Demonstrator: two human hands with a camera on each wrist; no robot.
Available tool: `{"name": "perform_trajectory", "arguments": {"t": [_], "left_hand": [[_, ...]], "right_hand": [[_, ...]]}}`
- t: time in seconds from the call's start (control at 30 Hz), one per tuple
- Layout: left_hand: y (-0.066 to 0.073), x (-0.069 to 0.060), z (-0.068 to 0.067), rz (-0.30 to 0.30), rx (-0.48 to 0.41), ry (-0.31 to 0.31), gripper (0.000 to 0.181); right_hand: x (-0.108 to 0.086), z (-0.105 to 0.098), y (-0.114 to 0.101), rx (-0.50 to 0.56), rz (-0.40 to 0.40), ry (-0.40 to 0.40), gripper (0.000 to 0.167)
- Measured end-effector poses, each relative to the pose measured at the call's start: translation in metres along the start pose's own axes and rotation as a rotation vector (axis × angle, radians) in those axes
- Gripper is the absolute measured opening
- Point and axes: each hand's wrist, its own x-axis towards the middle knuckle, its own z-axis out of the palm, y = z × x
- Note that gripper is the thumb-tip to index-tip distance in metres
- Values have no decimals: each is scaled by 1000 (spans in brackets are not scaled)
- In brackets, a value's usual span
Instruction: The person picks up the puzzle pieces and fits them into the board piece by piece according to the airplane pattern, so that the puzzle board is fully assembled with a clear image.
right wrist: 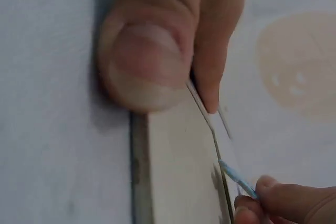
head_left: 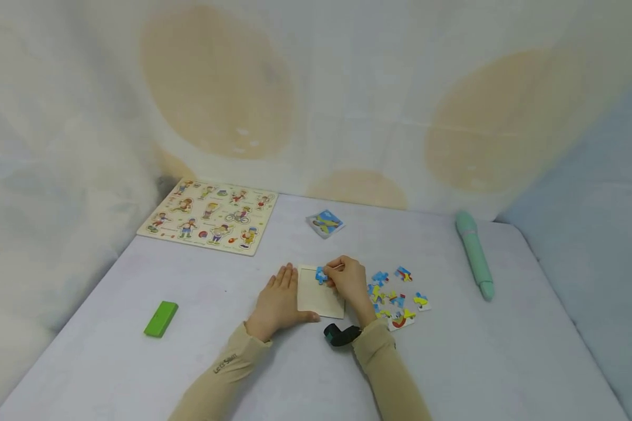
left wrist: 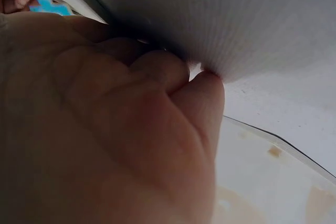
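Note:
A small wooden puzzle tray (head_left: 318, 298) lies in the middle of the table. The left hand (head_left: 281, 304) lies along its left side, fingers straight and thumb at the lower edge. Between thumb and fingertips the right hand (head_left: 349, 283) pinches a blue puzzle piece (head_left: 321, 275) over the tray's upper part. In the right wrist view the piece (right wrist: 239, 178) is tilted, one end at the tray's raised edge. The left wrist view shows the left hand (left wrist: 121, 124) close up. Several loose pieces (head_left: 397, 300) lie right of the right hand.
A wooden board with cartoon figures (head_left: 210, 216) is at the back left, a square picture card (head_left: 325, 224) behind the tray. A green block (head_left: 161, 319) lies at left, a mint-green pen-shaped object (head_left: 474, 255) at right. A black device (head_left: 342, 335) sits by the right wrist.

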Motion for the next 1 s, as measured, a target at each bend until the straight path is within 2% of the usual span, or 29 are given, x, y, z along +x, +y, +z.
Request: {"name": "perform_trajectory", "arguments": {"t": [0.13, 0.23, 0.47, 0.63, 0.83, 1.0], "left_hand": [[1, -2, -1, 2, -9, 1, 119], [1, -3, -1, 3, -9, 10, 119], [1, -2, -2, 17, 4, 19, 118], [2, 0, 0, 21, 15, 17, 118], [0, 0, 1, 19, 11, 10, 119], [0, 1, 1, 21, 14, -15, 120]], "right_hand": [[-1, 14, -7, -239, -28, 49, 16], [-1, 24, -9, -339, -47, 83, 14], [5, 42, -9, -373, -79, 146, 16], [8, 43, -10, -400, -77, 151, 20], [7, 43, -9, -408, -99, 134, 19], [6, 35, -6, -353, -152, 56, 20]]}}
